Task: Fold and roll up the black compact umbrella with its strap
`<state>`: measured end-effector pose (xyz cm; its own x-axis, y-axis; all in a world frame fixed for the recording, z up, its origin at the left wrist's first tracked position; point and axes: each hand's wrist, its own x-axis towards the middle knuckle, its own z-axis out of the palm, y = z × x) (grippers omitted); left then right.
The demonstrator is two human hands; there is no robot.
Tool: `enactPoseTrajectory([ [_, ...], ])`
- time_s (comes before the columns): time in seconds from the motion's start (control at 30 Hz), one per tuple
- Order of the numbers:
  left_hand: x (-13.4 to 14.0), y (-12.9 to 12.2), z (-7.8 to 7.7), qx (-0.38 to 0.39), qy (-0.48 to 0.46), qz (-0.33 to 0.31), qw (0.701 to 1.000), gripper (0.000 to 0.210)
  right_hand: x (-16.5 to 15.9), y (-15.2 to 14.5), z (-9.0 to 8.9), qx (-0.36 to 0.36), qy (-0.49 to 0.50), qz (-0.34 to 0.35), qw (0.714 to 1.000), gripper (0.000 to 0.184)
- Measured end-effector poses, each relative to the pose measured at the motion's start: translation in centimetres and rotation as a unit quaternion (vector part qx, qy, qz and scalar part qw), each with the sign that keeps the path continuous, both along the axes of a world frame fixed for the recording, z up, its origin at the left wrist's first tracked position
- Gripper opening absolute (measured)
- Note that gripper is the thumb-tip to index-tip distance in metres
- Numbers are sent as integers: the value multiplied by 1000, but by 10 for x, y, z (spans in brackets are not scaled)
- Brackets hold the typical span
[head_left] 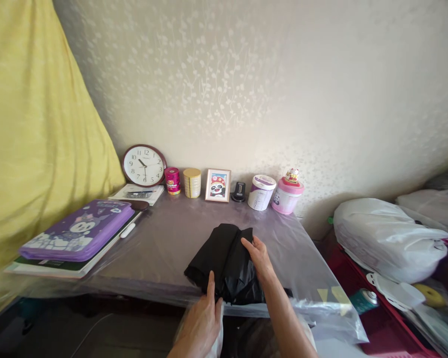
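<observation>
A black piece of thin, pleated fabric, folded in loose layers, lies near the table's front edge; its exact kind is not clear. My right hand grips its upper right edge, thumb on top and the other fingers partly hidden. At the near edge, my left hand has its index finger stretched along the fabric and its thumb close beside, pinching the edge between them. A small dark end of something shows just right of my right forearm.
Along the wall stand a clock, a pink tin, a yellow-lidded can, a picture frame and two tubs. A purple case lies on books at left. White bags fill the right side.
</observation>
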<state>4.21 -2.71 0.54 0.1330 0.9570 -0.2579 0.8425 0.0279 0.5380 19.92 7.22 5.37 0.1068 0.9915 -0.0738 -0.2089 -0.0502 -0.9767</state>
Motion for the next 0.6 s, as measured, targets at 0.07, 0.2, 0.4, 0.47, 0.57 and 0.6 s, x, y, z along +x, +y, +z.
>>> enactPoseTrajectory([
  [0.07, -1, 0, 2, -3, -3, -4, 1000, 61, -8, 6, -2, 15, 7, 0, 1000, 37],
  [0.2, -4, 2, 1, -6, -12, -14, 1000, 64, -24, 16, -6, 47, 15, 3, 999, 34],
  [0.4, -6, 1, 2, 5, 12, -35, 999, 64, -47, 29, -17, 56, -66, -22, 996, 36],
  [0.47, -5, 1, 5, 2, 35, -34, 999, 61, -52, 33, -24, 56, -133, -25, 989, 37],
  [0.57, -3, 1, 7, 4, 52, -34, 998, 56, -53, 37, -35, 50, -215, -34, 975, 37],
  [0.6, -3, 1, 7, 6, 51, -34, 998, 56, -52, 38, -38, 48, -227, -36, 972, 38],
])
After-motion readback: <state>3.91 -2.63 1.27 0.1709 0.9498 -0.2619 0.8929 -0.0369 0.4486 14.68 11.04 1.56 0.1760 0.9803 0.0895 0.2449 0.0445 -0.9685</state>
